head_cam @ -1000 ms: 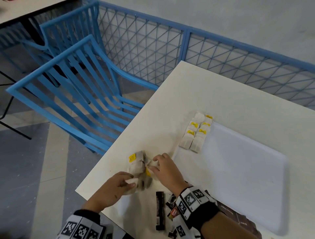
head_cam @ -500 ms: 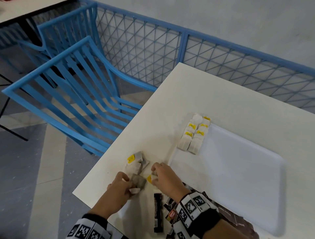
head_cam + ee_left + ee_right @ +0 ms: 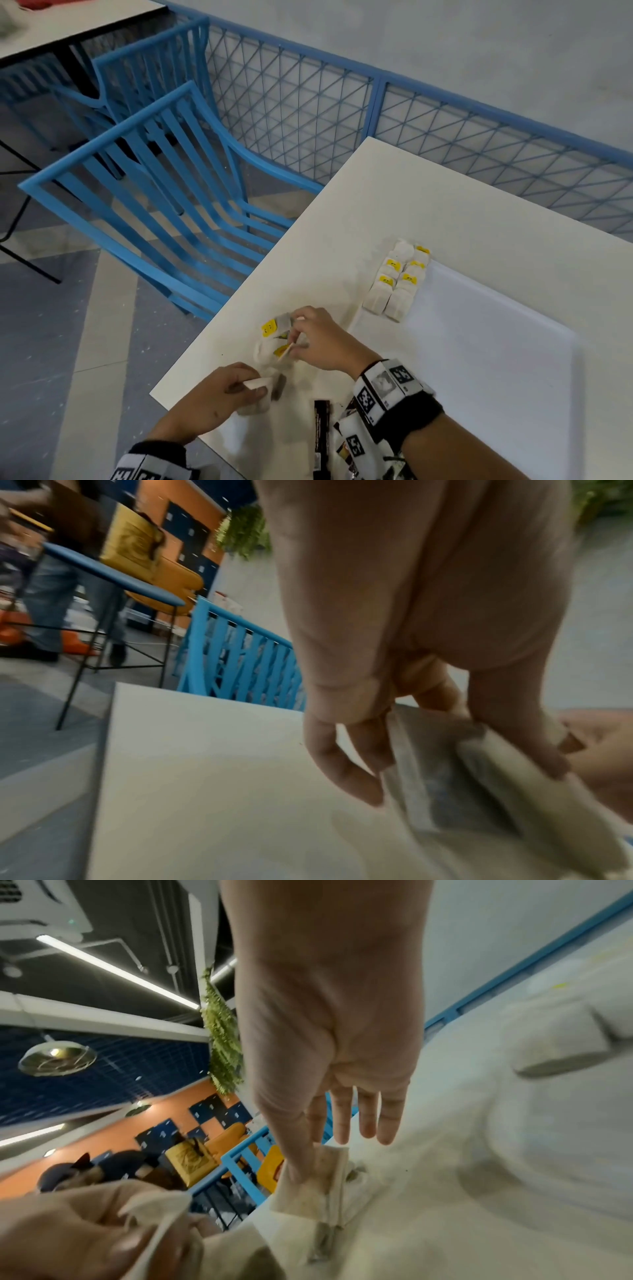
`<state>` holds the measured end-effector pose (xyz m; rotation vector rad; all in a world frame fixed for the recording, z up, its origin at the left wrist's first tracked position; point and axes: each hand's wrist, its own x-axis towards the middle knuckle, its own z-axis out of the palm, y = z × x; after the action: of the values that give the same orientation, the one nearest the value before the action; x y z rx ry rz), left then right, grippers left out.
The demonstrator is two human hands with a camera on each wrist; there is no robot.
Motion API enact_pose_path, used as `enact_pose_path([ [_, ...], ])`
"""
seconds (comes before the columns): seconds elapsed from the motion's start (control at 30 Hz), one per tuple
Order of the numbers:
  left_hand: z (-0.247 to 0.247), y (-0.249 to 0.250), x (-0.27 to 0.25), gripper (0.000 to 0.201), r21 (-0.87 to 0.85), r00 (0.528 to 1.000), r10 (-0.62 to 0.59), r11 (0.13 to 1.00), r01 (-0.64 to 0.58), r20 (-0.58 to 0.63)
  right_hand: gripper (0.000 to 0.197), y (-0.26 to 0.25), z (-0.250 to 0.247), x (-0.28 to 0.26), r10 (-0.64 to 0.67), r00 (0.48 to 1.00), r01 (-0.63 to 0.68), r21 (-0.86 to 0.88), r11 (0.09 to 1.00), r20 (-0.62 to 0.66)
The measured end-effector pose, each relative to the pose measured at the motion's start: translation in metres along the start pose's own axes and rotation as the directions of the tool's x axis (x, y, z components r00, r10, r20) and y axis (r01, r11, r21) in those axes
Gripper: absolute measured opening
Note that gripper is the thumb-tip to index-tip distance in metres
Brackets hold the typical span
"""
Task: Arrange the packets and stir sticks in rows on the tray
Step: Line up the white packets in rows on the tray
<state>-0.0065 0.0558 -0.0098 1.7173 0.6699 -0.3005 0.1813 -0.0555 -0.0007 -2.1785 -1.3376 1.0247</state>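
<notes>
Separating loose tea bags [image 3: 277, 334] beside the tray [image 3: 496, 359] — head view: right hand [image 3: 322, 339] pinches 1, left hand [image 3: 219, 394] grips another. Left wrist: fingers [image 3: 520, 739] clamp paper. Right wrist: thumb pinches — lift gently, untangle strings.

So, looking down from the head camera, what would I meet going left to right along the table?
Left hand pinching a tea bag → black stick packet → rows of tea bags → white tray.

Six tea packets [image 3: 397, 281] rowed at white tray's [image 3: 496, 342] corner.
</notes>
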Motion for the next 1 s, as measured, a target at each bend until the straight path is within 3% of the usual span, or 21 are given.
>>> enact_pose_path([
  [0.07,-0.008,-0.001,-0.007,0.014,-0.075,0.999,-0.024,0.997,0.023,-0.024,0.019,-0.007,0.003,0.009,-0.017,1.000,0.018,-0.044,0.999,0.016],
  [0.17,-0.021,-0.009,-0.013,0.052,-0.166,0.996,-0.042,0.986,0.029,-0.077,0.018,-0.019,0.014,0.018,-0.019,1.000,0.019,-0.111,0.994,0.000],
  [0.3,-0.029,-0.003,-0.018,0.041,-0.342,0.990,-0.012,0.939,-0.036,-0.138,0.025,-0.026,0.030,0.021,-0.042,0.997,0.026,-0.258,0.966,-0.058],
  [0.4,-0.029,-0.002,-0.015,0.048,-0.423,0.986,0.021,0.902,-0.090,-0.164,0.029,-0.023,0.037,0.017,-0.051,0.996,0.021,-0.389,0.921,-0.066],
  [0.5,-0.023,0.005,-0.008,0.037,-0.500,0.984,0.032,0.858,-0.116,-0.173,0.025,-0.019,0.041,0.012,-0.028,0.996,-0.008,-0.383,0.924,-0.088],
  [0.63,-0.009,0.016,0.002,0.048,-0.539,0.974,0.059,0.825,-0.171,-0.219,0.018,-0.008,0.041,0.000,0.000,0.990,-0.042,-0.297,0.954,-0.141],
  [0.7,-0.002,0.022,0.007,0.032,-0.573,0.967,0.076,0.794,-0.205,-0.241,0.018,-0.001,0.037,-0.007,0.028,0.987,-0.065,-0.241,0.968,-0.156],
  [0.77,0.005,0.028,0.011,0.026,-0.605,0.963,0.085,0.763,-0.227,-0.255,0.018,0.006,0.030,-0.016,0.077,0.980,-0.095,-0.095,0.991,-0.181],
  [0.8,0.009,0.030,0.013,0.036,-0.616,0.961,0.097,0.750,-0.242,-0.261,0.017,0.009,0.026,-0.021,0.113,0.973,-0.111,0.021,0.994,-0.203],
  [0.87,0.014,0.036,0.016,0.059,-0.623,0.958,0.109,0.739,-0.257,-0.266,0.013,0.013,0.014,-0.033,0.187,0.950,-0.115,0.273,0.955,-0.251],
  [1.0,0.027,0.050,0.024,0.059,-0.643,0.966,0.120,0.727,-0.241,-0.227,0.027,0.014,-0.010,-0.064,0.266,0.900,-0.002,0.608,0.794,-0.345],
])
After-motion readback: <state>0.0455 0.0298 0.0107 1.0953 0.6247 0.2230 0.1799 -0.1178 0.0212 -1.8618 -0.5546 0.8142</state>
